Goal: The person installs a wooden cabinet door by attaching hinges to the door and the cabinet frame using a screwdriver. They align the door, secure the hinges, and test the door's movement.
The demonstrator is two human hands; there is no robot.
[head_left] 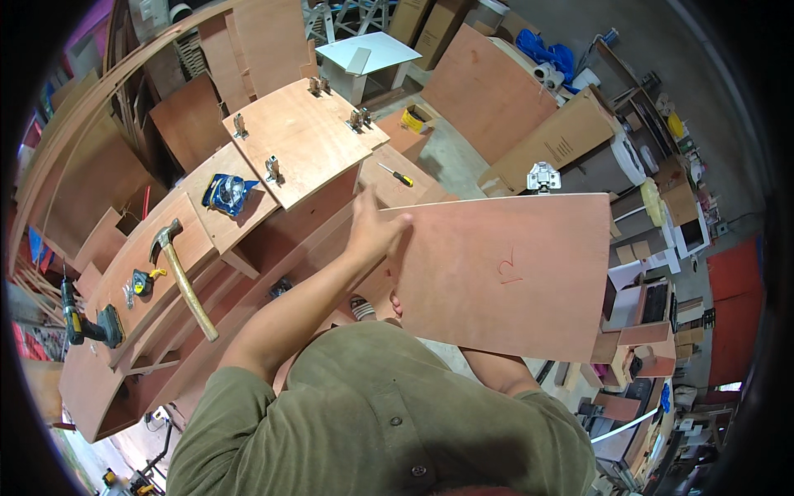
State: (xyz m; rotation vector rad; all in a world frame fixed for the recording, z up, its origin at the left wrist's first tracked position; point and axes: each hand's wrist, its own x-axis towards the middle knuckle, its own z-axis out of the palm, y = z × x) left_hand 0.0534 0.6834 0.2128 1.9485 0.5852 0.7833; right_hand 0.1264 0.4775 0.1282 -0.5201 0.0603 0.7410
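A reddish plywood door panel (504,281) with handwritten red marks is held tilted in front of me. A metal cabinet hinge (543,177) sticks out past its far edge. Beneath the panel runs my right forearm, and the fingertips of my right hand (396,307) curl round its left edge; the rest of that hand is hidden. My left hand (374,229) is at the panel's upper left corner, thumb lying over the face and fingers stretched apart beyond the edge. A yellow-and-black screwdriver (396,174) lies just past those fingers.
On the curved wooden cabinet at left are a claw hammer (182,277), a tape measure (142,283), a cordless drill (89,321) and a blue packet (229,195). Another panel with several hinges (302,140) rests on top. Cardboard boxes (554,140) and a white-topped table (368,54) stand beyond.
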